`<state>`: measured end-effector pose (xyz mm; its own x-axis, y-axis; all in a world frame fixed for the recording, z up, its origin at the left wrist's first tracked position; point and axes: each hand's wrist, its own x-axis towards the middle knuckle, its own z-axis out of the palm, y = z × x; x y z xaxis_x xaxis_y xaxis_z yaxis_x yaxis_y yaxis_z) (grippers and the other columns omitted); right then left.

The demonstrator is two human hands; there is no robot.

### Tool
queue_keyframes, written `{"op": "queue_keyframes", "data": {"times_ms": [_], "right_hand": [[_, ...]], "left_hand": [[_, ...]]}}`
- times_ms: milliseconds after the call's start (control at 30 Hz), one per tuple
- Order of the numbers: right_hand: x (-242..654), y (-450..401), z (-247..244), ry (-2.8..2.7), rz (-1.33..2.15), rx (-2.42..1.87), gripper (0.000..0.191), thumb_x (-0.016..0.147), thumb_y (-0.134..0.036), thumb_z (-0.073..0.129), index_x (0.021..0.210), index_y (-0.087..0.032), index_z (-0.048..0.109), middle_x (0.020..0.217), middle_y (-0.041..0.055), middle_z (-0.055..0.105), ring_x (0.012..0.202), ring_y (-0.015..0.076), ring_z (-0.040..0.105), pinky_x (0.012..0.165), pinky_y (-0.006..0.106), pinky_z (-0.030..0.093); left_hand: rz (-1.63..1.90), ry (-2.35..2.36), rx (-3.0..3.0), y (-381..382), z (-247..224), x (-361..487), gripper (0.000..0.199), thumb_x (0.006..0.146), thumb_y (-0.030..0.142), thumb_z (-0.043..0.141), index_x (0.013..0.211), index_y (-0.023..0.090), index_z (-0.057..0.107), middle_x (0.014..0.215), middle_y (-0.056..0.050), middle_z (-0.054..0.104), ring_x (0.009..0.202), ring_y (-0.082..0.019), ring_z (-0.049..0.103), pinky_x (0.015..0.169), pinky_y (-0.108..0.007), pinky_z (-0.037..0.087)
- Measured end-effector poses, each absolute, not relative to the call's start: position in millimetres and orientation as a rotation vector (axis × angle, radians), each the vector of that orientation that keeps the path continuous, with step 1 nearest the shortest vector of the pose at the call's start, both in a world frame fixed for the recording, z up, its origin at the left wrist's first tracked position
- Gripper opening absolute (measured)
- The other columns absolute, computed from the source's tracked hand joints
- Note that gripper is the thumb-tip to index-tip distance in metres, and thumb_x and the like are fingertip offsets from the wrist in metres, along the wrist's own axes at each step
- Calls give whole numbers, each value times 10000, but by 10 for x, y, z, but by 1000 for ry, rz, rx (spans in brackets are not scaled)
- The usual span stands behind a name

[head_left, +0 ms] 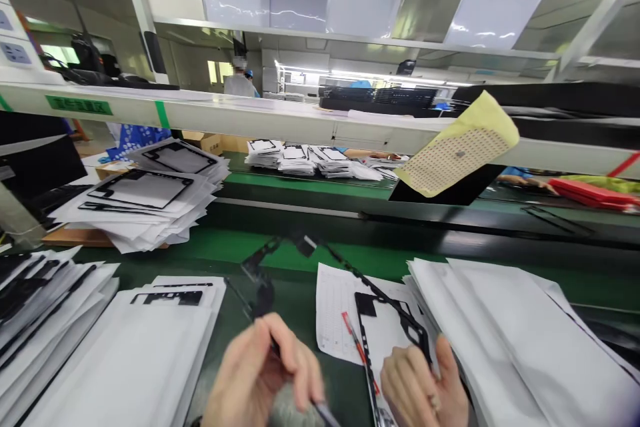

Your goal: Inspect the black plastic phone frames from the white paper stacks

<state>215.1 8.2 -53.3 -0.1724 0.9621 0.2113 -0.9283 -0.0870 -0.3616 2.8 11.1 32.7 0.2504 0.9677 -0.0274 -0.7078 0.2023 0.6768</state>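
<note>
A thin black frame (303, 243), held above the counter (293, 297), its sides grasped by left hand (265, 367) and right hand (425, 383), is probably light, flexible and easily bent, best taken by opposite edges.

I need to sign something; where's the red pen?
In the head view, the red pen lies right of centre, partly on the printed sheet, left of the right hand.

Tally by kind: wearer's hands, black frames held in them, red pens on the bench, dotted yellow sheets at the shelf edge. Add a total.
Hands: 2 (left hand, right hand)
Held black frame: 1
Red pen: 1
Dotted yellow sheet: 1
Total: 5
</note>
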Motion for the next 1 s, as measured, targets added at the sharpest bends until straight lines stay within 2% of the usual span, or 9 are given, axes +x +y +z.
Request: {"op": "queue_keyframes", "data": {"times_ms": [100, 233, 300, 367, 467, 533, 600, 733, 1000], "right_hand": [[2106, -7, -586, -747, 1697, -467, 659, 929, -653, 402, 571, -133, 590, 535, 113, 684, 424, 129, 655, 414, 153, 432], [2020, -2, -627, -944, 1614, -871, 491, 886, -655, 504, 961, -172, 552, 850, 128, 762, 575, 192, 721, 528, 241, 500], [1994, 33, -676, -994, 1563, -945, 485, 871, -658, 524, 1032, -201, 491, 879, 112, 761, 551, 195, 710, 514, 263, 499], [1981, 68, -744, -1012, 1512, -996, 498, 862, -669, 526, 1039, -206, 475, 840, 91, 757, 541, 194, 702, 511, 276, 506], [1979, 112, -844, -998, 1389, -1074, 491, 868, -673, 515, 1045, -219, 454, 860, 86, 751, 643, 217, 727, 622, 330, 553], [1983, 142, -890, -986, 1327, -1110, 501, 857, -694, 510, 1032, -231, 432, 901, 93, 751, 703, 236, 737, 681, 359, 563], [1986, 173, -918, -982, 1302, -1136, 533, 834, -728, 505, 1027, -240, 415, 919, 99, 750, 719, 249, 739, 680, 363, 561], [1987, 221, -947, -1006, 1305, -1175, 559, 819, -753, 489, 1038, -243, 425, 928, 106, 751, 745, 251, 732, 706, 365, 554], [2079, 286, -1038, -1108, 1339, -1206, 525, 808, -719, 545, 986, -226, 515, 906, 112, 752, 829, 253, 713, 784, 362, 522]], "left_hand": [[1287, 517, 592, 406, 174, -104, 413, 879, 477, 565, 590, 192, 488, 427, 66, 282, 405, -90, 335, 449, -215, 359], [1243, 657, 715, 793, -21, -231, 424, 879, 530, 538, 642, 188, 458, 477, 110, 141, 391, -47, 110, 387, -174, 211], [1217, 715, 749, 904, -102, -251, 370, 865, 532, 566, 765, 176, 555, 454, 111, 212, 369, -41, 159, 386, -168, 204], [1201, 765, 764, 932, -171, -242, 373, 883, 509, 556, 1047, 176, 593, 490, 71, 435, 410, -67, 388, 451, -177, 336], [1168, 827, 768, 840, -280, -196, 554, 913, 542, 478, 1355, 212, 432, 966, -67, 716, 888, -173, 661, 804, -291, 491], [1148, 817, 728, 739, -377, -166, 587, 926, 577, 404, 1407, 241, 381, 1292, -86, 624, 1209, -207, 551, 1014, -361, 401], [1119, 768, 659, 652, -498, -147, 597, 934, 599, 337, 1419, 252, 372, 1433, -68, 514, 1346, -218, 420, 1098, -404, 307], [1048, 689, 587, 586, -765, -153, 668, 908, 658, 300, 1437, 255, 362, 1507, -75, 420, 1393, -268, 349, 1122, -470, 245], [1062, 731, 650, 516, -958, -164, 711, 874, 720, 248, 1482, 353, 295, 1544, -24, 357, 1395, -286, 336, 1123, -455, 208]]}}
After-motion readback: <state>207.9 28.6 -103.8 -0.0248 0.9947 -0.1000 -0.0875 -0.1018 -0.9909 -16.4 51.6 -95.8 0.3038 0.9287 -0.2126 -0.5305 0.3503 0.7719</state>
